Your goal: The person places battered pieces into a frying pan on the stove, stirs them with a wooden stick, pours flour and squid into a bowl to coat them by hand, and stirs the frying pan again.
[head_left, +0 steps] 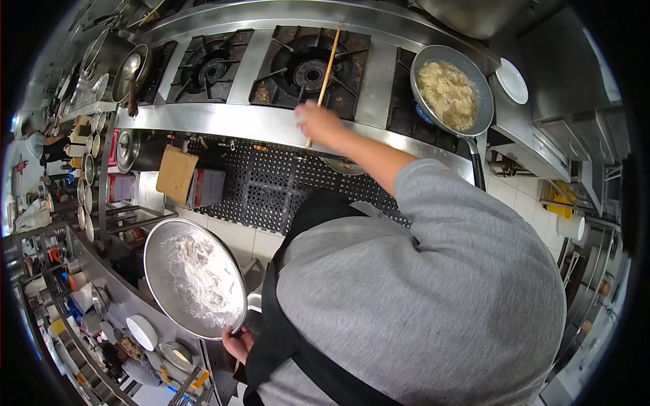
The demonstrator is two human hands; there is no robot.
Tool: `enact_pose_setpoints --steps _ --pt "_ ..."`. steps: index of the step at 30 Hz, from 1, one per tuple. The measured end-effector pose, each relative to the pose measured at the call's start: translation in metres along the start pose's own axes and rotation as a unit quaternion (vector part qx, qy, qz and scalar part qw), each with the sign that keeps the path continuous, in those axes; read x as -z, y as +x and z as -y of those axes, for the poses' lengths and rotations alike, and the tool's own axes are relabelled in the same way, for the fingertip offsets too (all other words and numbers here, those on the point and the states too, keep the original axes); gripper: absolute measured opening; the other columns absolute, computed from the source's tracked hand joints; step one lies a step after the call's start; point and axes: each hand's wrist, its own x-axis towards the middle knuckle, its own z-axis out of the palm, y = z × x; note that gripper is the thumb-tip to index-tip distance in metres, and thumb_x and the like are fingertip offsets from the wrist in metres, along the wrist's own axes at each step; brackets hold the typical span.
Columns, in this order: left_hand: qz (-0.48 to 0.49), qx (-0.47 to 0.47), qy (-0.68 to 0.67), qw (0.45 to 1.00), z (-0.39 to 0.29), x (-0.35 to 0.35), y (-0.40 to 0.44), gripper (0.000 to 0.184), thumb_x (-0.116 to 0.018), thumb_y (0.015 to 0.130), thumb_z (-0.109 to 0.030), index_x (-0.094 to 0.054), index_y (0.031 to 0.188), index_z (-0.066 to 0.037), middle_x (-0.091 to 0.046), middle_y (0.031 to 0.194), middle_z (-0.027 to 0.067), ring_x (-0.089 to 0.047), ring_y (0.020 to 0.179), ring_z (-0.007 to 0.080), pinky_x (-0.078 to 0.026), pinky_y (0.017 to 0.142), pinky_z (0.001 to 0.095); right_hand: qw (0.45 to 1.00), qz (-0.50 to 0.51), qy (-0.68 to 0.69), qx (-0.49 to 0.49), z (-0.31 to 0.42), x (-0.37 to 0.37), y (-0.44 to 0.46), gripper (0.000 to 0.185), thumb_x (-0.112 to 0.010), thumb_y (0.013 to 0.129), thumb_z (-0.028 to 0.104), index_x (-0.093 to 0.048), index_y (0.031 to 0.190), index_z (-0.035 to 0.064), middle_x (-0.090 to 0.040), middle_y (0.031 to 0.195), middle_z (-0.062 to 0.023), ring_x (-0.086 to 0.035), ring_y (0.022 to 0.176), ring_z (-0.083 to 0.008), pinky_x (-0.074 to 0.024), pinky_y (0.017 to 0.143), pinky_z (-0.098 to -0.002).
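My left hand grips the lower rim of a large metal bowl. White flour and floured pieces lie inside the bowl, which is held near my apron. Over the stove's front edge, my right hand is closed around a long, thin wooden stick; its fingers are slightly blurred. The stick stretches across a burner towards the back of the stove. At the right, a grey wok with a black handle holds pale battered pieces in bubbling oil, above a blue flame.
Another burner is left of the stick. Pans stand at the stove's far left. A white plate sits right of the wok. A brown board rests below the stove by black rubber matting. Another person is far left.
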Motion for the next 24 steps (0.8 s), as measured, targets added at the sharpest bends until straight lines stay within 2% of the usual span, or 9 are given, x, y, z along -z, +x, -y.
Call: enact_pose_setpoints --steps 2,6,9,11,15,17,20,21,24 --pt "0.028 0.002 -0.003 1.0 0.012 -0.003 -0.01 0.016 -0.053 0.075 -0.007 -0.055 0.09 -0.003 -0.063 0.083 0.0065 -0.06 0.067 0.0183 -0.047 0.053 0.0259 0.998 -0.011 0.035 0.052 -0.006 -0.032 -0.027 0.014 -0.062 0.08 0.021 -0.059 0.087 0.0087 -0.054 0.092 -0.0127 -0.056 0.083 -0.0318 -0.0462 0.071 -0.042" --pt "0.007 -0.012 -0.001 1.0 0.018 -0.018 -0.025 0.014 -0.053 0.076 -0.008 -0.055 0.088 -0.002 -0.062 0.081 0.0072 -0.06 0.066 0.0182 -0.048 0.053 0.0255 0.981 0.054 0.182 0.034 0.024 -0.04 -0.08 0.015 -0.067 0.078 0.023 -0.066 0.08 0.0079 -0.063 0.077 -0.0116 -0.061 0.07 -0.0235 -0.0468 0.063 -0.0364" --pt "0.023 -0.033 -0.026 0.999 0.038 -0.01 -0.049 0.015 -0.051 0.077 -0.008 -0.054 0.09 -0.001 -0.062 0.082 0.0082 -0.06 0.066 0.0179 -0.048 0.053 0.0253 0.936 0.135 0.324 0.0 0.05 -0.008 -0.11 0.019 -0.066 0.082 0.023 -0.068 0.089 0.0052 -0.066 0.076 -0.0028 -0.056 0.07 -0.008 -0.0459 0.064 -0.0265" --pt "-0.046 -0.018 -0.014 0.999 0.033 -0.058 -0.097 0.018 -0.049 0.077 -0.007 -0.053 0.092 0.001 -0.062 0.084 0.0089 -0.059 0.068 0.0197 -0.048 0.054 0.0276 0.9 0.121 0.416 0.045 0.057 -0.011 -0.117 0.019 -0.063 0.085 0.021 -0.068 0.093 0.0047 -0.066 0.083 0.0 -0.055 0.072 -0.0073 -0.0438 0.066 -0.0231" --pt "-0.023 -0.085 -0.049 0.995 0.064 -0.018 -0.084 0.026 -0.047 0.076 -0.005 -0.051 0.1 0.002 -0.059 0.092 0.0129 -0.059 0.073 0.023 -0.044 0.051 0.0324 0.858 0.192 0.477 0.002 0.1 0.034 -0.161 0.022 -0.058 0.089 0.02 -0.064 0.106 0.0074 -0.063 0.093 0.005 -0.048 0.072 -0.0007 -0.0359 0.061 -0.0171" --pt "-0.056 -0.109 -0.087 0.989 0.072 -0.029 -0.104 0.031 -0.046 0.076 -0.005 -0.048 0.106 0.004 -0.058 0.096 0.0144 -0.058 0.076 0.0244 -0.044 0.052 0.034 0.852 0.213 0.477 -0.039 0.114 0.047 -0.182 0.022 -0.058 0.089 0.016 -0.063 0.108 0.0072 -0.061 0.09 0.0065 -0.042 0.068 0.0003 -0.0332 0.056 -0.0166" --pt "0.008 -0.098 -0.097 0.99 0.087 -0.008 -0.104 0.043 -0.045 0.075 -0.003 -0.041 0.118 0.003 -0.054 0.108 0.015 -0.058 0.09 0.0278 -0.048 0.061 0.0373 0.814 0.26 0.519 -0.024 0.117 0.042 -0.205 0.022 -0.057 0.089 0.014 -0.063 0.11 0.0099 -0.058 0.087 0.0093 -0.039 0.065 -0.001 -0.0328 0.056 -0.0161" --pt "0.019 -0.099 -0.1 0.99 0.092 -0.002 -0.105 0.045 -0.045 0.075 -0.003 -0.04 0.119 0.003 -0.053 0.11 0.0152 -0.058 0.093 0.0282 -0.049 0.063 0.0378 0.817 0.254 0.517 -0.027 0.128 0.045 -0.216 0.027 -0.054 0.091 0.013 -0.057 0.115 0.0005 -0.046 0.075 0.0057 -0.036 0.061 -0.004 -0.0303 0.054 -0.019" --pt "0.05 -0.093 -0.106 0.989 0.097 0.01 -0.114 0.049 -0.043 0.076 -0.002 -0.037 0.124 -0.001 -0.052 0.114 0.0166 -0.058 0.097 0.0299 -0.052 0.071 0.0425 0.81 0.28 0.513 -0.042 0.144 0.044 -0.234 0.028 -0.055 0.09 0.012 -0.057 0.116 0.0011 -0.047 0.077 0.0052 -0.037 0.062 -0.004 -0.0309 0.054 -0.019"
